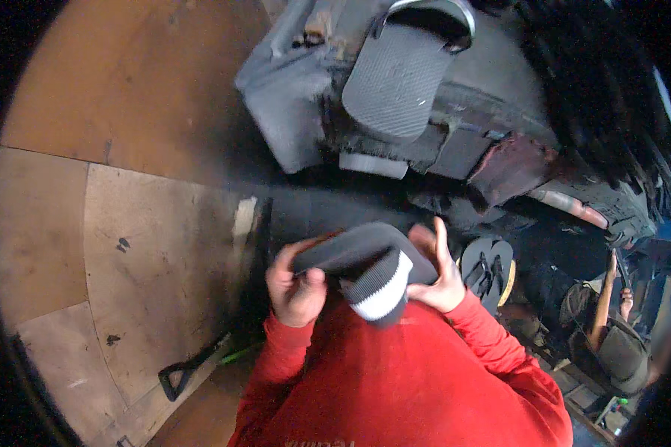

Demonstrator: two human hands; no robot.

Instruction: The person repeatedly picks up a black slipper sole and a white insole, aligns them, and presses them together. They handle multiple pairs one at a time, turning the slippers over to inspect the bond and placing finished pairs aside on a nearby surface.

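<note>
In front of my chest is a slide sandal point(350, 246) with a dark grey sole and a ribbed black-and-white strap point(384, 292). It is somewhat blurred. My left hand point(297, 292) grips one end, thumb on the near side and fingers along the far edge. At the other end, my right hand point(441, 274) has its thumb against the sandal, and its index finger points up past the edge. Ahead on a dark, worn bench lies another grey slide sandal point(395, 83), textured footbed up, its pale-edged strap toward the far side.
Dark cloth or scraps point(514, 167) hang at the bench's edge point(462, 104). A pair of black flip-flops point(488, 267) is right of my right hand. Farther right sits another person point(622, 350), arm extended. Wooden panels point(149, 246) span the left, with a black handle point(175, 378) near them.
</note>
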